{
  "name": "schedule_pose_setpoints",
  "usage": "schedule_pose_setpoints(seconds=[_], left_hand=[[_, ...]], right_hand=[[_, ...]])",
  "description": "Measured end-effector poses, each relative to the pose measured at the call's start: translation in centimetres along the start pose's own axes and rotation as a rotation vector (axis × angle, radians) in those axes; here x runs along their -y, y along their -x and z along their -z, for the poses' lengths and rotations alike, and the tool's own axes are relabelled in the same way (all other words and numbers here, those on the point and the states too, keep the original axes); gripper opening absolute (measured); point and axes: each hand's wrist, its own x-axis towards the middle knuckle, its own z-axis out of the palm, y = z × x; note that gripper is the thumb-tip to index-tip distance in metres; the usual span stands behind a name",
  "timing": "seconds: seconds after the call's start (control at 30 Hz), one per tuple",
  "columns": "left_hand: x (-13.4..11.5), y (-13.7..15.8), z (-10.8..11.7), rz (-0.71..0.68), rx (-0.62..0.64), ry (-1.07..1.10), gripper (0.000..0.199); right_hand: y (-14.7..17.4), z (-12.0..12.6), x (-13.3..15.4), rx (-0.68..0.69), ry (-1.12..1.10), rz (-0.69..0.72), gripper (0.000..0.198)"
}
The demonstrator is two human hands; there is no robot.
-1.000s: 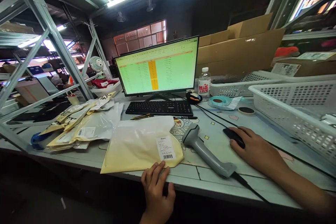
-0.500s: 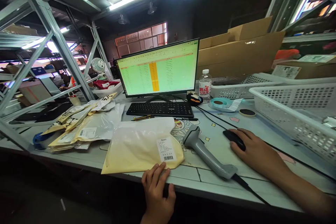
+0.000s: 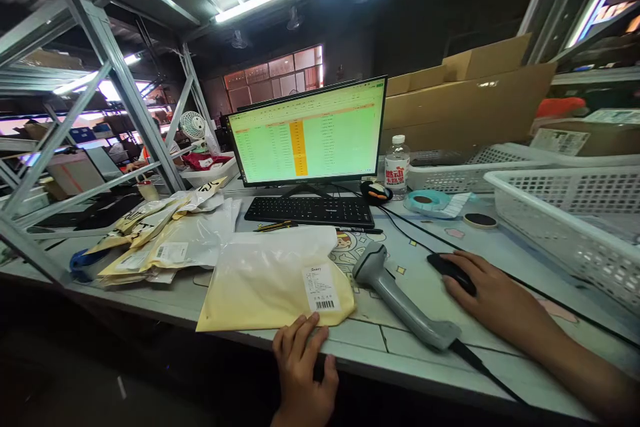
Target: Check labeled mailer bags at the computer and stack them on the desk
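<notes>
My right hand (image 3: 493, 293) rests over a black computer mouse (image 3: 451, 272), its fingers curved along the mouse's side. At the desk's front edge, my left hand (image 3: 304, 367) is open, the fingertips lying on the lower edge of a pale yellow plastic mailing bag (image 3: 265, 287). A white barcode label (image 3: 321, 287) is stuck near the bag's right end. Between the bag and the mouse lies a grey barcode scanner (image 3: 400, 300), its head toward the keyboard (image 3: 310, 212). Behind the keyboard stands a monitor (image 3: 320, 137) showing a spreadsheet with one orange column.
Several packed bags (image 3: 170, 240) are heaped at the left beside a blue tape roll (image 3: 85, 265). A water bottle (image 3: 397, 167) and a light-blue roll (image 3: 427, 201) stand right of the monitor. White plastic baskets (image 3: 575, 213) line the right side. Cables cross the desk.
The whole view has shifted slightly, so things sit a little farther right. Both hands keep their places at the bag and the mouse; the spreadsheet looks much the same.
</notes>
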Motion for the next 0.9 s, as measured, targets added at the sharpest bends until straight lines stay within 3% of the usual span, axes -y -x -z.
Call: schedule_pose_setpoints(seconds=[0.53, 0.9], left_hand=[[-0.1, -0.2, 0.0, -0.002, -0.02, 0.005, 0.028], [-0.1, 0.5, -0.5, 0.04, -0.033, 0.046, 0.028]], right_hand=[[-0.3, -1.0, -1.0, -0.118, -0.033, 0.075, 0.062], [0.3, 0.0, -0.1, -0.061, -0.01, 0.025, 0.061]])
